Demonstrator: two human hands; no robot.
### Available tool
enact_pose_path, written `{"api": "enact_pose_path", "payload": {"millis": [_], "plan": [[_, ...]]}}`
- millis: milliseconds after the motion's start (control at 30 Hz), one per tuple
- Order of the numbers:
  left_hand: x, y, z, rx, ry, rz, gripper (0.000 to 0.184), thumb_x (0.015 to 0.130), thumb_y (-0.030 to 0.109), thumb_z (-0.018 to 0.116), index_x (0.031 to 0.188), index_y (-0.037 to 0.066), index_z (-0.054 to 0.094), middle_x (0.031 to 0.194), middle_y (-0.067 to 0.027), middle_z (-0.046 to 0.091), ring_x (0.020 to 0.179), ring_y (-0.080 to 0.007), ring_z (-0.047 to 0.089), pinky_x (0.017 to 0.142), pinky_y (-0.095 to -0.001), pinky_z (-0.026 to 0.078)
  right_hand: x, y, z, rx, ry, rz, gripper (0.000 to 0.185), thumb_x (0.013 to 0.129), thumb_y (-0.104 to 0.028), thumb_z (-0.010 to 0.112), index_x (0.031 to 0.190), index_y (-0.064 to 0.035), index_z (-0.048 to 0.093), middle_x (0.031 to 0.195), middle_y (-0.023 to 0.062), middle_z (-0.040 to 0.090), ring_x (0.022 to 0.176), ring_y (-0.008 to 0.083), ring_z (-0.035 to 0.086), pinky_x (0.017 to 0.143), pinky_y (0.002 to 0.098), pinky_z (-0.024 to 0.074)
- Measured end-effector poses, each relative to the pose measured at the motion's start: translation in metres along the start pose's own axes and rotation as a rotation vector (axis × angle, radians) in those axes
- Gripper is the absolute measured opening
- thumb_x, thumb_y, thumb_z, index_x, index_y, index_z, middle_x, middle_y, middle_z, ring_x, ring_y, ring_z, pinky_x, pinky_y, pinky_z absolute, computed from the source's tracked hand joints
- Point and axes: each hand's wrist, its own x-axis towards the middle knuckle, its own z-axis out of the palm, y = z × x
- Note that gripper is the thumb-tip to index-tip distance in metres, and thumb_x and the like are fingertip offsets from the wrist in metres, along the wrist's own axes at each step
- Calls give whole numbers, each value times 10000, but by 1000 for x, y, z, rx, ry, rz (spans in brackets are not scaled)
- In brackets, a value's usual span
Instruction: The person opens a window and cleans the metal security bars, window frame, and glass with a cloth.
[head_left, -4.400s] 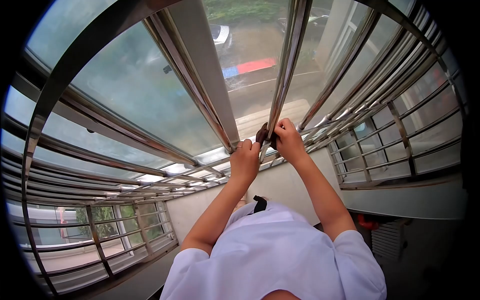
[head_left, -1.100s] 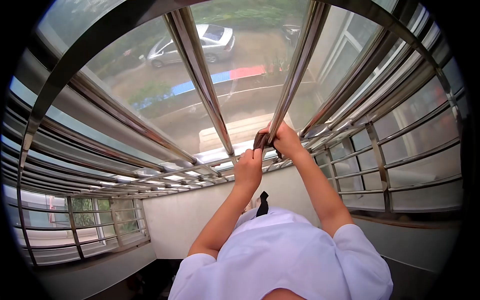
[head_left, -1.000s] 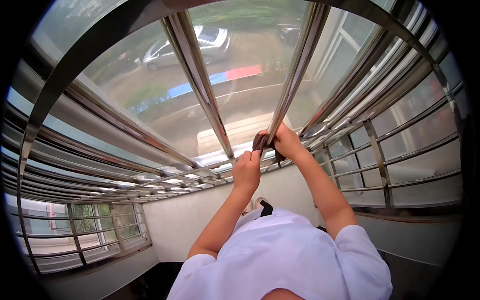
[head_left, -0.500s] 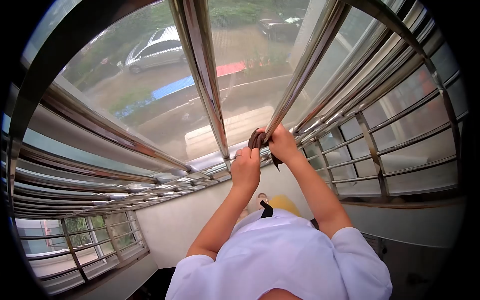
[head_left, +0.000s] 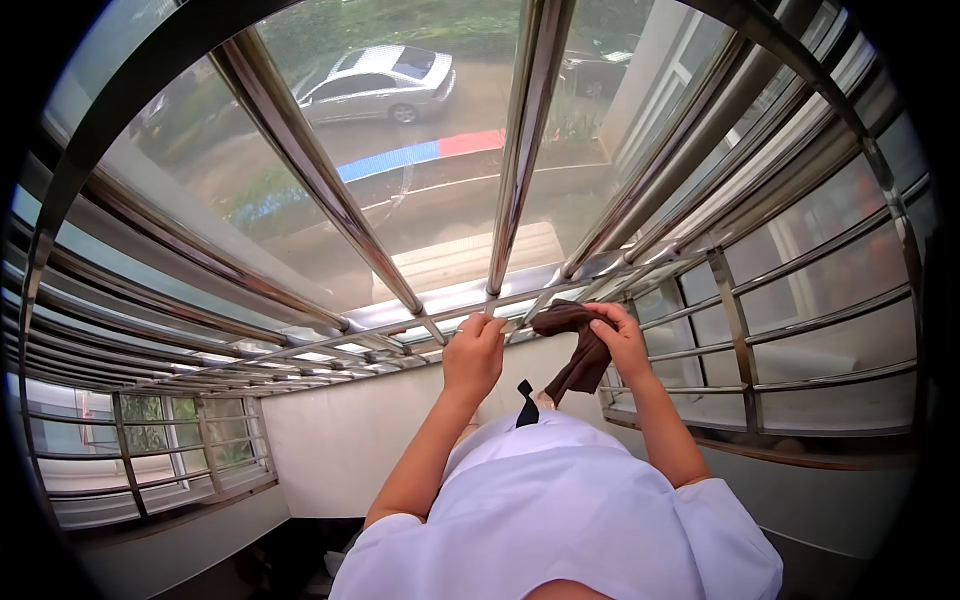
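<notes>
A dark brown cloth (head_left: 592,350) hangs in folds from my right hand (head_left: 624,342), which pinches its upper edge. One end of the cloth reaches left toward the lower metal rail (head_left: 530,297); whether it touches is unclear. Curled closed at that rail, my left hand (head_left: 473,352) wears a ring and sits left of the cloth. Its fingertips appear to grip the rail, partly hidden by the hand itself. Just above stands a shiny upright bar (head_left: 517,150), with neither hand around it.
Upright metal bars (head_left: 320,180) and side rails (head_left: 755,340) enclose me in front and at both sides. Beyond the window glass are a silver car (head_left: 380,85) and a blue and red strip (head_left: 410,157). A pale wall (head_left: 350,440) lies below the rails.
The cloth was bunched around an upright bar between both hands. Now it is off that bar, hanging loose in my right hand, lower and to the right. The view has shifted too.
</notes>
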Motion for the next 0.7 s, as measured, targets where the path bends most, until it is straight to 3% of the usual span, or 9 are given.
{"api": "enact_pose_path", "payload": {"millis": [100, 167, 200, 233, 333, 433, 500, 600, 700], "plan": [[4, 26, 19, -86, -60, 44, 163, 800, 61, 663, 955, 113, 658, 869, -59, 625, 749, -265, 636, 634, -371, 520, 4, -11, -27, 291, 32, 113, 299, 870, -51, 567, 1159, 1, 625, 1006, 61, 564, 973, 164, 559, 900, 265, 425], [15, 41, 26, -122, -36, 36, 169, 806, 63, 658, 969, 107, 656, 908, -56, 629, 760, -273, 639, 638, -376, 520, 16, -18, -32, -171, 135, -224, 297, 883, -47, 553, 1169, -5, 622, 1039, 66, 562, 1000, 170, 556, 920, 265, 419], [23, 45, 28, -105, -86, 36, 274, 812, 37, 633, 1083, 72, 614, 1025, -84, 610, 837, -294, 636, 680, -388, 526, 25, -22, -26, -141, 204, -255, 295, 889, -39, 543, 1172, -11, 624, 1039, 64, 557, 995, 172, 555, 925, 277, 420], [32, 50, 29, -102, -89, 41, 274, 812, 37, 633, 1083, 72, 614, 1025, -84, 610, 837, -294, 636, 680, -388, 526, 34, -24, -21, -164, 245, -298, 298, 889, -31, 537, 1175, -8, 621, 1056, 68, 561, 1009, 183, 559, 935, 287, 418], [59, 50, 43, -8, -24, 101, 523, 801, 0, 592, 1289, -81, 421, 1257, -250, 478, 1102, -389, 539, 861, -401, 511, 73, -2, -13, -167, 164, -305, 313, 885, -14, 514, 1180, -17, 620, 1076, 87, 580, 1020, 203, 574, 933, 299, 428], [77, 52, 53, 24, -18, 63, 579, 796, 7, 618, 1325, -60, 392, 1263, -246, 478, 1144, -404, 514, 934, -441, 459, 98, 7, -3, -92, 78, -198, 310, 868, -22, 520, 1156, -21, 633, 1050, 110, 610, 1009, 226, 594, 916, 305, 442], [86, 50, 57, 45, -27, 80, 650, 774, 29, 660, 1346, -60, 364, 1211, -250, 515, 1120, -412, 516, 911, -452, 465, 114, 11, -4, -278, 20, -156, 283, 857, -62, 555, 1120, -17, 650, 1048, 122, 617, 1014, 225, 596, 901, 301, 448], [94, 49, 63, 47, -78, 48, 744, 738, 92, 729, 1359, -49, 345, 1076, -214, 596, 1031, -389, 543, 863, -435, 476, 129, 18, -5, -70, 32, -102, 234, 860, -137, 627, 1037, 10, 666, 940, 83, 661, 862, 152, 626, 785, 274, 489], [94, 48, 66, -8, -73, -24, 711, 741, 92, 723, 1337, -44, 360, 1093, -201, 603, 1042, -383, 547, 871, -442, 471, 134, 21, 2, 141, 143, -27, 243, 846, -189, 697, 963, 20, 657, 812, 33, 678, 721, 94, 617, 677, 258, 504]]}}
